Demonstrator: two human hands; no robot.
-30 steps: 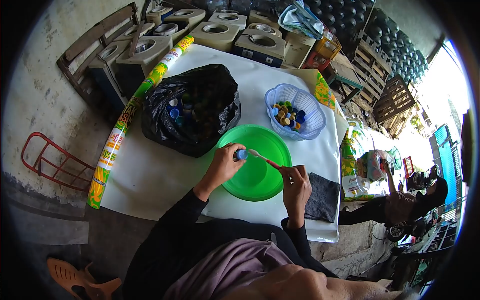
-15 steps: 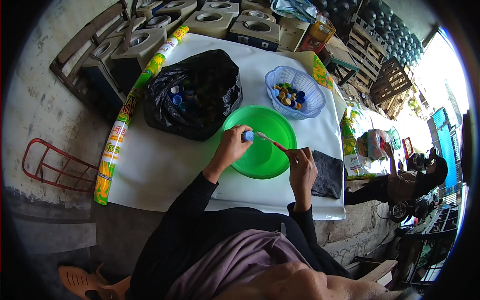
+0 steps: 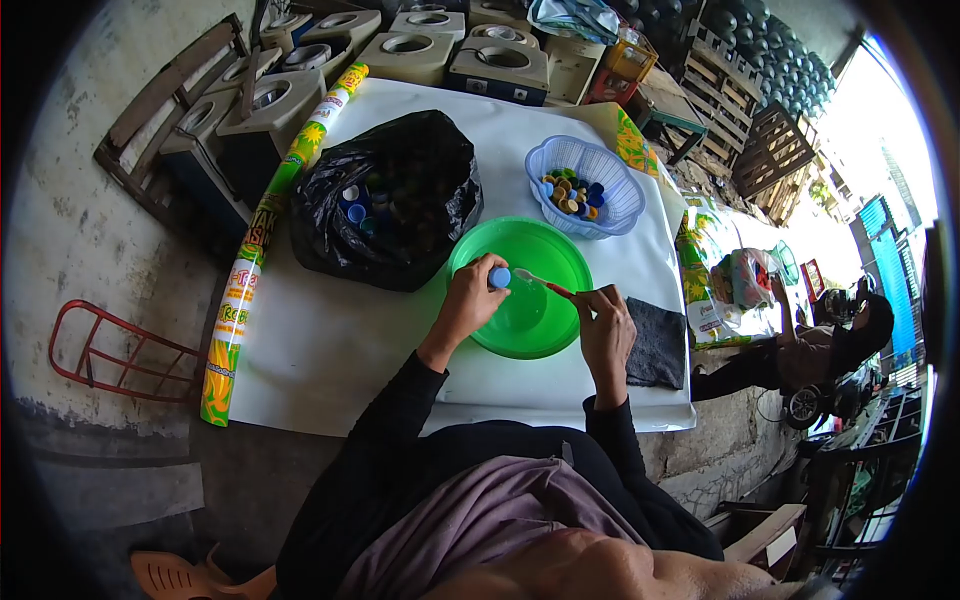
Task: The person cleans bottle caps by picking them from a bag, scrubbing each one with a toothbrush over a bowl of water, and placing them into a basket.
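Over the green basin [image 3: 470, 330], my left hand [image 3: 470, 303] pinches a small blue bottle cap [image 3: 499, 278]. My right hand [image 3: 605, 330] grips the red handle of a toothbrush [image 3: 558, 290], whose pale head points at the cap with a small gap between them. Water appears to lie in the basin. Behind my left hand an open black plastic bag [image 3: 330, 235] holds blue and white caps. A light-blue scalloped basket [image 3: 625, 200] with yellow, green and blue caps stands at the back right. A dark folded cloth [image 3: 655, 343] lies right of my right hand.
The white-covered table [image 3: 300, 370] has a colourful printed roll [image 3: 245, 265] along its left edge. A red metal rack [image 3: 120, 350] leans by the left wall. Beige-topped housings [image 3: 405, 55] line the back. At the right, a person [image 3: 835, 345] reaches towards another covered table.
The camera view has shifted slightly. The cap has turned so its round face shows more, and the brush head has moved a little off it.
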